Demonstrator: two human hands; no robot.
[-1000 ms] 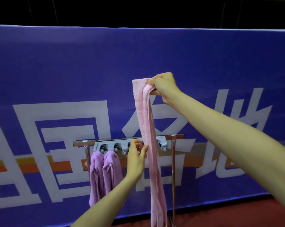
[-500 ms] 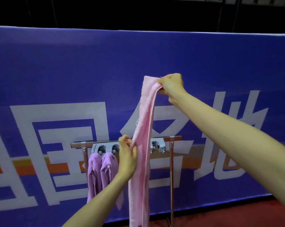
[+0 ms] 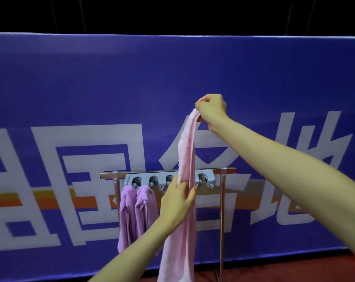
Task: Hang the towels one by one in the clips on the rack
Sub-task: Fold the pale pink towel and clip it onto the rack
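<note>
At about 9 o'clock from centre I see the left end of the metal rack (image 3: pixel 109 175), its bar running level in front of the blue banner (image 3: pixel 91 88). Moving right, the grey clip strip (image 3: pixel 146 179) is fixed along the bar; two purple towels (image 3: pixel 136 212) hang side by side from its first two clips, touching each other. Next, at roughly 6 o'clock, my left hand (image 3: pixel 175 202) comes up from below with fingers loosely curled around the pink towel (image 3: pixel 187 159), gripping it just in front of the clip strip; whether the cloth sits in a clip I cannot tell. The pink towel runs as a long bunched strand from high at 1 o'clock down past the bottom edge. At its top my right hand (image 3: pixel 212 107) is closed tight, pinching the towel's upper end well above the rack. Farther right, the last clip (image 3: pixel 203 178) is in view beside the strand, and the rack's right leg (image 3: pixel 221 231) stands upright.
</note>
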